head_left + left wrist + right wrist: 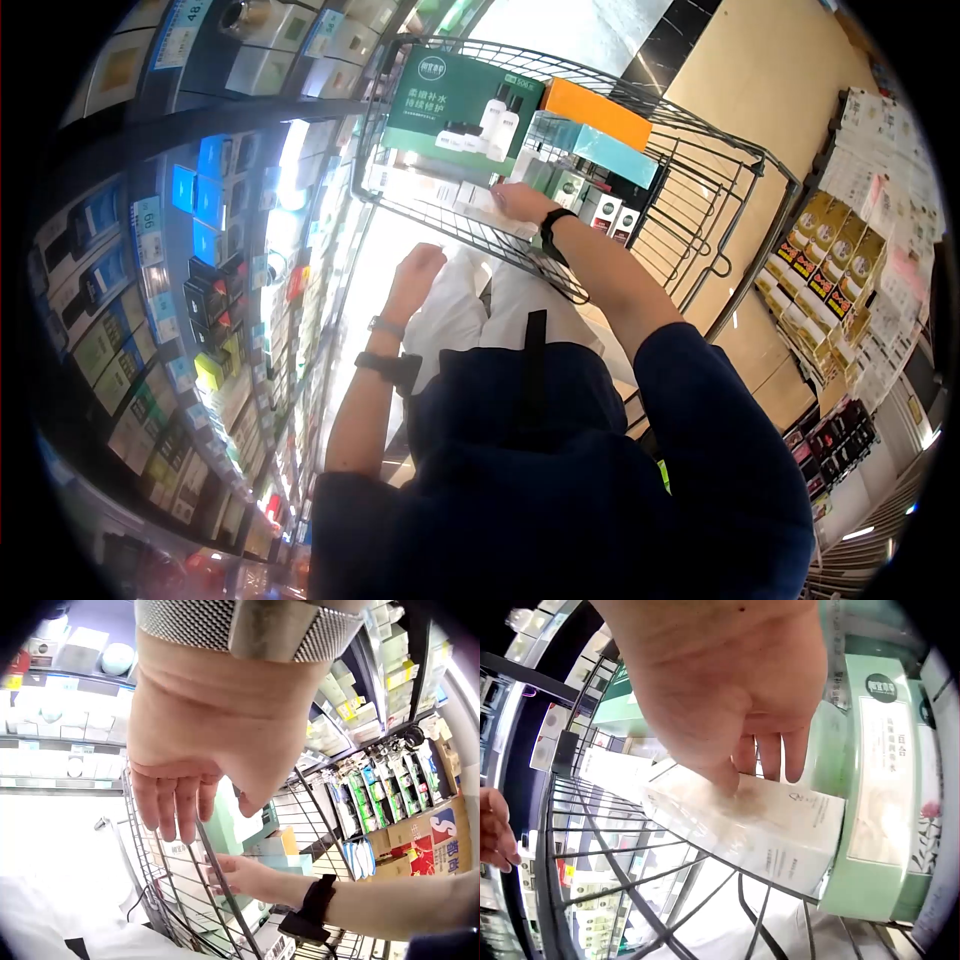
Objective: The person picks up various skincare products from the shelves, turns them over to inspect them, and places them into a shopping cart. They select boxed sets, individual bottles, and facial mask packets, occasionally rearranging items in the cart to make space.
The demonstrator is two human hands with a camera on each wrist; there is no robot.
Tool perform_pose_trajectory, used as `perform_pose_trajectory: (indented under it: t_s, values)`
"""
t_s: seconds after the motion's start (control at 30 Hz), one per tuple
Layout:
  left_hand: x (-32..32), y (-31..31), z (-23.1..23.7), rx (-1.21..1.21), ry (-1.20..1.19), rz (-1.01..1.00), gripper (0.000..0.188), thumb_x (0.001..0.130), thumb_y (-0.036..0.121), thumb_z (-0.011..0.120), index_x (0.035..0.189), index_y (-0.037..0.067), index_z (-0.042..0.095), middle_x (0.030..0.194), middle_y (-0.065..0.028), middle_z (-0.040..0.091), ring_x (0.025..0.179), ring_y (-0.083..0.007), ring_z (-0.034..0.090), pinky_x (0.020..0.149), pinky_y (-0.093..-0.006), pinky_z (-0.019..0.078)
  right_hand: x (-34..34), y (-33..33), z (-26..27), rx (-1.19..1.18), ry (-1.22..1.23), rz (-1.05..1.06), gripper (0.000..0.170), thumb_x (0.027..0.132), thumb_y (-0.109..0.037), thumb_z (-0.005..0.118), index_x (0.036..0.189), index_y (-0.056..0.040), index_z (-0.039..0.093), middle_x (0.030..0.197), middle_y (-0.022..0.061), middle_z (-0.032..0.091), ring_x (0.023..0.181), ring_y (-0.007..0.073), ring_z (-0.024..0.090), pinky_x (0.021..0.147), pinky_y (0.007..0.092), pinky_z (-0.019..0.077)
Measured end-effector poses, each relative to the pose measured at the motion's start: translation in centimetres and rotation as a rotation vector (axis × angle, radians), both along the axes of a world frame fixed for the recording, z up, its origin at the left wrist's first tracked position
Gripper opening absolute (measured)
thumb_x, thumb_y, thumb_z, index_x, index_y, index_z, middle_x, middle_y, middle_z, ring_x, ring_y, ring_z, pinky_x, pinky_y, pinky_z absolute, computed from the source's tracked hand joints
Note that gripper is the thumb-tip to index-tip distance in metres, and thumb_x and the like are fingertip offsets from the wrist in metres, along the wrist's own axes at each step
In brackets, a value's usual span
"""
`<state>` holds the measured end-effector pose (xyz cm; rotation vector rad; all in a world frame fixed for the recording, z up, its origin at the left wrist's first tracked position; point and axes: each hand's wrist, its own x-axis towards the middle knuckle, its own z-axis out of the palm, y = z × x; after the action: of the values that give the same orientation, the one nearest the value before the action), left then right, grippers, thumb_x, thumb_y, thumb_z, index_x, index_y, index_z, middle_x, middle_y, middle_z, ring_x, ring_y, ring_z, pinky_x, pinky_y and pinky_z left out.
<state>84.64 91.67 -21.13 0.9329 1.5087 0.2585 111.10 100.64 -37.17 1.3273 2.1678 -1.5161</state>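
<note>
1. The right hand (720, 690) grips a long white box (787, 825): the thumb lies on it, and the fingers, partly spread, reach over its far edge.
2. The white box lies tilted inside the wire basket (770, 157), along the side nearest the person. It carries small print, too small to read.
3. The left hand (418, 275) hangs outside the wire basket, near its rim. Its fingers are open, loosely extended downward, and hold nothing.
4. A dark green box (450, 105) stands in the basket, printed "柔嫩补水" and "持续修护" beside white bottles and a jar; a round logo sits above the words.
5. An orange box (598, 113) and a light blue box (613, 160) are near the dark green box.
6. Just beside one end of the white box is a light green box (870, 889), with a dark round logo and a pale panel reading "百合".
7. Shelves (150, 125) of packaged goods rise at the left of the head view; one price tag (181, 35) shows "48".
8. In the left wrist view, a cardboard carton (446, 859) bears a large white S-shaped mark.
</note>
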Motion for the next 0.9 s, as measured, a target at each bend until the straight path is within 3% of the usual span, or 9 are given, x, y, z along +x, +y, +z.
perform_pose_trajectory:
  t_s: [0.13,0.17,0.23,0.3,0.37,0.57,0.77,0.83,0.9]
  values:
    - [-0.3,-0.7,1.1,-0.005,0.059,-0.08,0.027,0.098,0.019,0.063,0.115,-0.002,0.061,0.104,-0.0102,0.07,0.097,-0.0156,0.066,0.086,-0.0278,0.0503,-1.2,0.8,-0.7,-0.211,0.125,-0.096,0.035,0.082,-0.03,0.073,0.097,-0.0026,0.058,0.097,0.0191,0.067,0.096,0.0386,0.063,0.082,0.0471,0.0487]
    - [-0.5,-0.8,1.5,-0.003,0.079,-0.101,0.027,0.098,0.018,0.063,0.115,-0.002,0.06,0.104,-0.0102,0.07,0.097,-0.0158,0.066,0.086,-0.028,0.0507,-1.5,0.5,-1.5,-0.106,0.145,-0.053,0.046,0.076,-0.037,0.078,0.102,-0.0026,0.06,0.099,0.0162,0.066,0.096,0.0341,0.062,0.082,0.0435,0.048]
    - [-0.9,-1.3,1.6,-0.005,0.099,-0.116,0.027,0.098,0.017,0.063,0.116,-0.002,0.06,0.105,-0.0102,0.07,0.098,-0.016,0.066,0.086,-0.0282,0.051,-1.5,1.0,-2.2,-0.127,0.097,-0.004,0.049,0.077,-0.036,0.078,0.109,-0.004,0.06,0.104,0.0169,0.066,0.099,0.0334,0.063,0.085,0.0427,0.0488]
    - [-1.5,-1.9,1.6,0.025,0.081,-0.003,0.027,0.095,0.02,0.063,0.113,0.0,0.063,0.099,-0.0181,0.07,0.093,-0.0274,0.068,0.084,-0.0363,0.0517,-1.5,1.3,-2.5,-0.148,0.051,0.045,0.053,0.077,-0.036,0.078,0.116,-0.0054,0.06,0.108,0.0176,0.067,0.103,0.0328,0.063,0.088,0.0419,0.0497]
    - [-2.1,-2.4,1.8,0.05,0.083,0.015,0.026,0.095,0.019,0.062,0.113,0.0,0.063,0.099,-0.0177,0.07,0.093,-0.027,0.068,0.084,-0.0363,0.0518,-0.9,2.4,-2.1,-0.4,0.132,0.005,0.056,0.078,-0.032,0.076,0.125,-0.0062,0.059,0.106,0.0142,0.067,0.105,0.0307,0.063,0.091,0.0408,0.049]
    - [-3.0,-2.9,4.5,0.078,0.125,0.047,0.023,0.094,0.014,0.063,0.113,0.001,0.063,0.103,-0.0159,0.07,0.096,-0.0258,0.068,0.085,-0.0362,0.0522,-1.0,0.8,-5.8,-0.352,0.175,-0.055,0.062,0.084,-0.029,0.071,0.14,-0.0094,0.053,0.116,0.0135,0.067,0.111,0.029,0.061,0.097,0.0386,0.0463]
    - [-2.0,2.1,18.1,0.557,0.377,-0.362,0.018,0.089,0.006,0.064,0.107,0.005,0.068,0.104,-0.0142,0.069,0.098,-0.0335,0.066,0.087,-0.0401,0.0513,-0.8,0.4,-2.5,-0.184,0.103,-0.08,0.045,0.089,-0.026,0.067,0.129,-0.0082,0.062,0.118,0.0162,0.068,0.111,0.0317,0.063,0.095,0.0399,0.049]
    - [-1.8,3.3,24.5,0.746,0.343,-0.393,0.022,0.078,0.003,0.069,0.1,0.003,0.069,0.097,-0.0136,0.069,0.092,-0.0336,0.066,0.082,-0.0411,0.0521,-0.7,-0.3,-1.4,-0.07,-0.008,-0.159,0.039,0.089,-0.03,0.069,0.119,-0.0064,0.067,0.113,0.0163,0.07,0.105,0.0338,0.066,0.091,0.0407,0.0516]
    - [-1.1,3.7,31.2,0.968,0.334,-0.464,0.015,0.08,0.01,0.059,0.09,-0.002,0.063,0.087,-0.0169,0.069,0.076,-0.0323,0.068,0.067,-0.0421,0.0534,0.3,-1.1,-2.1,-0.103,0.019,-0.212,0.041,0.089,-0.031,0.069,0.12,-0.005,0.066,0.112,0.0181,0.07,0.103,0.0332,0.066,0.089,0.0403,0.0517]
